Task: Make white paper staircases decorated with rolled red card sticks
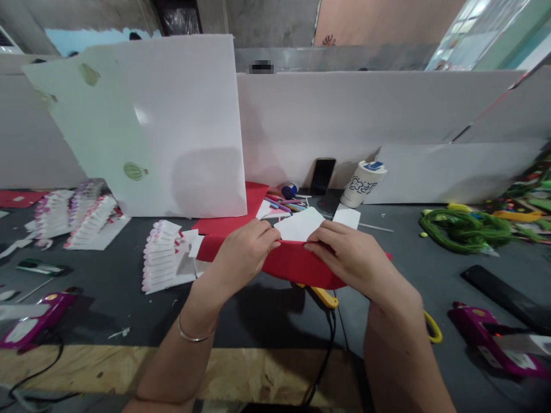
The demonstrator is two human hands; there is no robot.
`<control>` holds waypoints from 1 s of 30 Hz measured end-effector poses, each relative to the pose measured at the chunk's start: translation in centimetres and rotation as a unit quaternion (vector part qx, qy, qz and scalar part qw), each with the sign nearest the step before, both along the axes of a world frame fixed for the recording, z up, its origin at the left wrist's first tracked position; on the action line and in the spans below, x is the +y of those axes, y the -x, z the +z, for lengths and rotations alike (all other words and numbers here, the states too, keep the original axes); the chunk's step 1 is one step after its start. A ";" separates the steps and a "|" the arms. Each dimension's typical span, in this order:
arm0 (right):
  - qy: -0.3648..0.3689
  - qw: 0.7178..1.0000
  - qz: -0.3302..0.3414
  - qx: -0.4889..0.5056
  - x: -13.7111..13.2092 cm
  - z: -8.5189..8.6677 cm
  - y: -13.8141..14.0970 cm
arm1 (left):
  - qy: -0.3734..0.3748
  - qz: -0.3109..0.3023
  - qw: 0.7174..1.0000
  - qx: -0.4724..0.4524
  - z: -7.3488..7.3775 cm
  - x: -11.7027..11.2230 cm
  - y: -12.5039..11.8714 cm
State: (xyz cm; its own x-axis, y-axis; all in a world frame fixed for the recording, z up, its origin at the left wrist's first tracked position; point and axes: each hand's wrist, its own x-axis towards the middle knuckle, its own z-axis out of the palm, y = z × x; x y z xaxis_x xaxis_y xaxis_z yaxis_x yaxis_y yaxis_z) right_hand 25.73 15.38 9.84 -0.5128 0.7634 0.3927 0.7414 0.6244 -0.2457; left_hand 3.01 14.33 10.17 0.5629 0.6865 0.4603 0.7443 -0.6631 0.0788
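Note:
A sheet of red paper [307, 267] is raised above the dark table, its near part curving down. My left hand [247, 249] pinches its upper edge left of the middle. On the same edge, a short way to the right, my right hand [344, 249] also has its fingers closed on the paper. White paper [301, 223] shows just behind the edge between both hands. Below the red sheet lies a yellow-handled tool [322, 296] with a black cord, partly covered. Another red sheet [228, 223] lies behind my left hand.
Fanned white paper pieces with pink tips [166, 258] lie at left. Pens [284, 205], a phone [322, 176] and a white cup [363, 183] are at the back. Green cord [467, 228] and a purple power strip [495, 344] lie right. White boards [379, 109] stand behind.

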 end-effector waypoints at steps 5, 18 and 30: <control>0.016 1.000 0.005 0.008 -0.2 0.0 0.0 | 0.004 -0.014 0.999 -0.032 0.2 0.0 0.3; 0.006 1.000 0.004 0.002 0.2 0.3 -1.2 | -0.033 0.020 0.999 -0.001 0.5 -0.1 0.6; 0.047 0.998 0.044 0.022 -0.1 0.0 -1.8 | -0.041 0.013 0.999 0.002 0.7 -0.4 0.5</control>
